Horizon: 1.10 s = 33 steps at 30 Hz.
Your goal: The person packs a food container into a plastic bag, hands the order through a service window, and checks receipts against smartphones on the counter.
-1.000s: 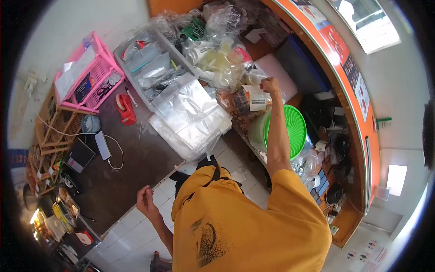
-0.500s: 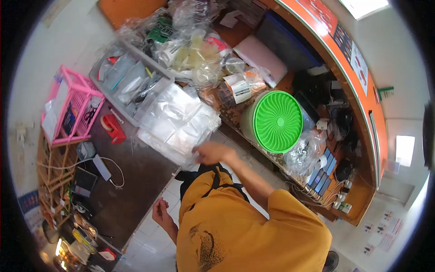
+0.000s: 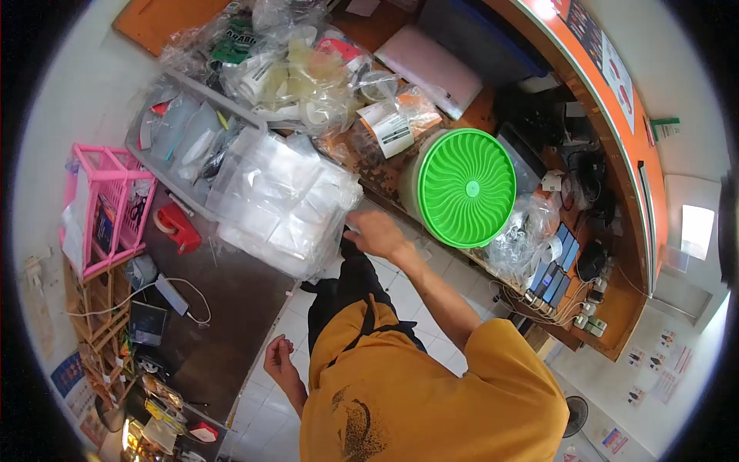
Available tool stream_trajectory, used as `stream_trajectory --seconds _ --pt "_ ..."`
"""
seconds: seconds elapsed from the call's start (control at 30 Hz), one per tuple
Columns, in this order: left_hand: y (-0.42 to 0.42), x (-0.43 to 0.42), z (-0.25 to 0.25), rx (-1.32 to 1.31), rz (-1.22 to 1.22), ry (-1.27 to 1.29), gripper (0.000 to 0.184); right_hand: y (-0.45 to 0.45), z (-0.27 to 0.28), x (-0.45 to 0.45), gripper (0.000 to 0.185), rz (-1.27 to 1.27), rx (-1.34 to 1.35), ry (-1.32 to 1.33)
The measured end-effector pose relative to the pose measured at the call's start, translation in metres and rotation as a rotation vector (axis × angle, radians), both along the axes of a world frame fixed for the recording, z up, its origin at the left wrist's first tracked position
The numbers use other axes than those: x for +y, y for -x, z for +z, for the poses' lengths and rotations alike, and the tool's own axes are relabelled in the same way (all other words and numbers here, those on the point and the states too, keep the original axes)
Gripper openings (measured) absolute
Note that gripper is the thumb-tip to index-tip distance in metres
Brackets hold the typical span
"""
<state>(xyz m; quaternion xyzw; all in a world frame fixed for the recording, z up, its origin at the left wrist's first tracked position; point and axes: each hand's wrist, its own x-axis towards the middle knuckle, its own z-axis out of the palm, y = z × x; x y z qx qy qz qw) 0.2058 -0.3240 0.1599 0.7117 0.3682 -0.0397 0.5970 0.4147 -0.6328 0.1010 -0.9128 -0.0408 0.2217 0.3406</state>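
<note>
My right hand is at the right edge of a stack of clear plastic bags, fingers bent; whether it touches or grips them I cannot tell. My left hand hangs low beside the dark table's edge with its fingers curled, and nothing shows in it. The stack leans against a grey plastic bin that holds packets. Right of my right hand stands a tub with a green ridged lid.
A red tape dispenser, a pink basket and a white power bank sit on the dark table. Wrapped goods fill the back counter. Phones and cables lie at the right.
My right hand has come down from the wrapped goods on the back counter, past the tub, to the bag stack. The view has shifted to the right. My left hand still hangs low.
</note>
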Motion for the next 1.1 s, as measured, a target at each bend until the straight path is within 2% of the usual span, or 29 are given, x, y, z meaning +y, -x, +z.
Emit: stream_trajectory --seconds 0.07,0.13,0.2,0.23,0.27,0.3,0.37,0.47,0.53,0.6,0.67,0.73,0.8,0.83,0.9,0.97,1.0,1.1 --pt "0.005 0.002 0.003 0.006 0.018 0.004 0.016 0.009 -0.005 0.004 0.033 0.011 -0.027 0.05" --pt "0.022 0.017 -0.008 -0.02 0.03 -0.007 0.015 0.018 -0.024 0.024 0.035 0.152 -0.093 0.067" --pt "0.039 0.03 -0.017 -0.085 0.096 0.019 0.015 0.031 -0.007 0.062 0.037 0.208 -0.219 -0.071" --pt "0.046 0.036 -0.013 -0.076 0.129 -0.014 0.016 0.031 0.002 0.089 0.037 0.275 -0.051 -0.135" --pt "0.046 0.039 -0.007 -0.064 0.149 -0.029 0.016 0.031 0.016 0.119 0.037 0.339 0.122 -0.157" --pt "0.05 0.045 -0.001 -0.073 0.208 -0.022 0.018 0.039 0.012 0.152 0.037 0.429 0.137 -0.223" --pt "0.076 0.066 0.001 -0.096 0.312 0.016 0.02 0.065 -0.019 0.214 0.04 0.55 0.268 -0.349" --pt "0.124 0.103 -0.027 -0.143 0.448 0.096 0.02 0.103 -0.049 0.325 0.044 0.856 0.163 -0.286" --pt "0.166 0.134 -0.049 -0.162 0.548 0.132 0.02 0.123 -0.054 0.411 0.047 0.959 0.211 -0.226" --pt "0.199 0.178 -0.047 -0.13 0.591 0.108 0.017 0.145 -0.082 0.499 0.056 1.027 0.136 -0.198" --pt "0.251 0.218 -0.065 -0.068 0.625 0.094 0.018 0.163 -0.096 0.591 0.069 1.01 0.089 -0.099" --pt "0.308 0.261 -0.078 -0.065 0.687 0.007 0.017 0.175 -0.106 0.678 0.078 0.928 0.025 -0.108" --pt "0.362 0.295 -0.077 0.015 0.876 -0.027 0.021 0.179 -0.141 0.752 0.085 0.874 -0.147 -0.031" --pt "0.39 0.31 -0.076 0.042 0.969 -0.016 0.019 0.178 -0.139 0.779 0.087 0.85 -0.144 -0.002" --pt "0.432 0.333 -0.072 0.075 1.138 0.015 0.017 0.178 -0.125 0.818 0.092 0.788 -0.132 0.052" --pt "0.455 0.353 -0.069 0.128 1.258 0.038 0.016 0.184 -0.136 0.832 0.089 0.78 -0.26 0.104" --pt "0.459 0.361 -0.071 0.122 1.257 0.053 0.017 0.186 -0.14 0.837 0.088 0.781 -0.325 0.132" --pt "0.462 0.375 -0.079 0.114 1.227 0.109 0.02 0.18 -0.143 0.844 0.091 0.72 -0.281 0.163"
